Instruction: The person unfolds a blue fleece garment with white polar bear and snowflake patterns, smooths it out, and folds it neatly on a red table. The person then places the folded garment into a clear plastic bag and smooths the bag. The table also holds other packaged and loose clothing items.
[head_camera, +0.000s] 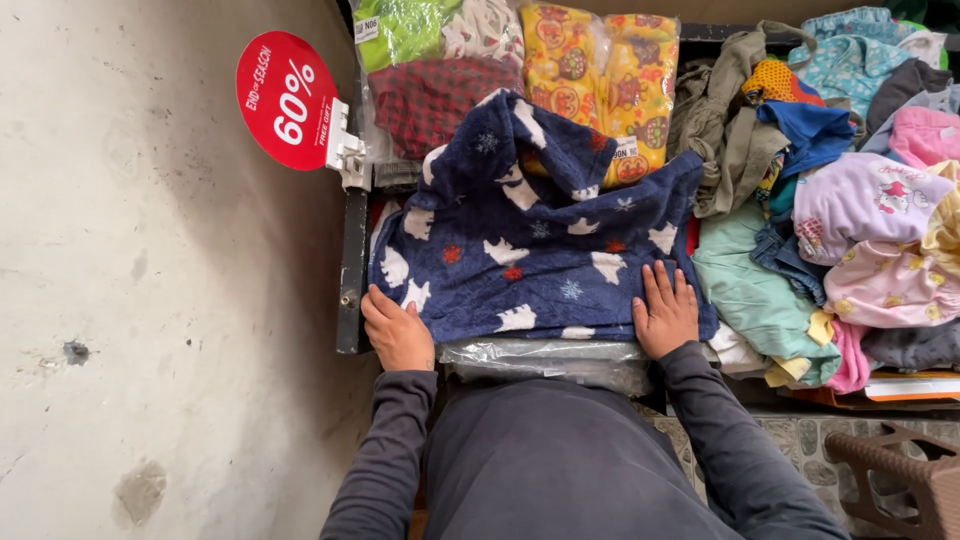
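Bare concrete floor fills the left side, and a black-framed stall table heaped with clothes takes up the rest. Largest on it is a navy fleece garment with white animal shapes, spread flat at the near edge, its long axis running left to right and its hood folded toward the far side. A pile of loose clothes crowds its right side, touching it; bagged yellow and red garments lie beyond. Clear plastic wrap shows under the near hem. Both hands rest on that hem: left hand at the near left corner, fingers curled on the cloth, right hand pressing flat, fingers spread. A red round sale sign is clipped at the table's left edge.
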